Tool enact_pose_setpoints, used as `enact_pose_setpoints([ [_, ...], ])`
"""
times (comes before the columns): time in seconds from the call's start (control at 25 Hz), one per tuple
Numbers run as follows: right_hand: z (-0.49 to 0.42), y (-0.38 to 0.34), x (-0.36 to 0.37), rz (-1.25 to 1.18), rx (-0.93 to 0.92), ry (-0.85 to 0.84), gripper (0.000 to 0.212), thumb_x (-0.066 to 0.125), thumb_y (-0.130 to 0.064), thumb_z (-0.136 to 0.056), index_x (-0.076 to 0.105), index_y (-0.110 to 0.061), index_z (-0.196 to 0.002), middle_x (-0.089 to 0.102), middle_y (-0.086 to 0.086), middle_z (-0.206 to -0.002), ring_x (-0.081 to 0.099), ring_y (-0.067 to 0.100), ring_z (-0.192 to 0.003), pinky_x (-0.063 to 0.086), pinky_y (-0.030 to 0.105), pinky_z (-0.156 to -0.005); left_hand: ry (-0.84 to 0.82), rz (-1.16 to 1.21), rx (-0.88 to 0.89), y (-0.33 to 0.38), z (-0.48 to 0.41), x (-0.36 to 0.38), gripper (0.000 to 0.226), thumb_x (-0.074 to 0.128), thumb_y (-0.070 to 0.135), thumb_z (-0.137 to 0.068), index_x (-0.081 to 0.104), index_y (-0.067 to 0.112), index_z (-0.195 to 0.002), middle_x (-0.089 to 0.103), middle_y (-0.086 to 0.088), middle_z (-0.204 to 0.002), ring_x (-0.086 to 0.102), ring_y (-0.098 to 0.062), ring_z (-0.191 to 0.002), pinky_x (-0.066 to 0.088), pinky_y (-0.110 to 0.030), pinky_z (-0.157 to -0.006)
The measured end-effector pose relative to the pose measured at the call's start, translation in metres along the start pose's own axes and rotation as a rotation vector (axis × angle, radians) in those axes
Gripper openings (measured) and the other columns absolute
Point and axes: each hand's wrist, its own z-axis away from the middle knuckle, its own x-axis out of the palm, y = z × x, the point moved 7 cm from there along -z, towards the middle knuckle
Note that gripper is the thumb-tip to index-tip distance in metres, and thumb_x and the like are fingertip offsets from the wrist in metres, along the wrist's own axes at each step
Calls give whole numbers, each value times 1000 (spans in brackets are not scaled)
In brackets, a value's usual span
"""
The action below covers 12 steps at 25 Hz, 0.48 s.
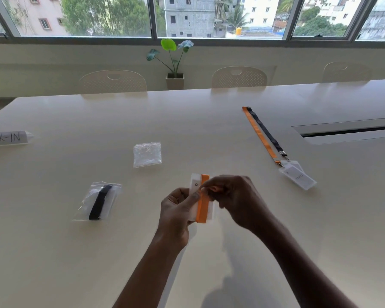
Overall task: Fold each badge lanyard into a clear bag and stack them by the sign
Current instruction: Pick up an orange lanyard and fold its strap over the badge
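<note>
Above the table's middle, my left hand [176, 210] grips a white badge holder with an orange lanyard [202, 207] wound along it. My right hand [233, 196] pinches the orange strap near the top of that badge. A sealed clear bag with a black lanyard [99, 201] lies to the left. A small pile of clear bags [147, 154] rests further back. At the right lie an orange lanyard [259, 134] and a dark lanyard [268, 132] stretched out side by side, with their badge holders [297, 176] overlapping. The paper check-in sign [8, 137] stands at the far left edge.
A long cream table [187, 121] carries everything. A recessed cable slot [345, 128] sits at the right. Three white chairs [112, 82] and a potted plant [175, 63] stand beyond the far edge, under the windows.
</note>
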Motion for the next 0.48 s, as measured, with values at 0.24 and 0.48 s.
enact_pose_setpoints([
  [0.24, -28, 28, -10, 132, 11, 121, 6, 78, -29, -91, 80, -25, -95, 74, -9, -96, 68, 9, -82, 61, 34, -73, -138, -102, 31, -8, 11, 8, 28, 77, 27, -84, 69, 7, -101, 76, -16, -99, 72, -21, -83, 59, -36, -73],
  [0.48, -28, 50, 5, -13, 161, 90, 7, 81, -26, -90, 78, -20, -93, 77, -10, -86, 73, 0, -78, 55, 12, -67, -140, -125, 70, -13, 11, 1, 38, 77, 29, -88, 69, 3, -113, 77, -15, -105, 75, -22, -89, 60, -30, -74],
])
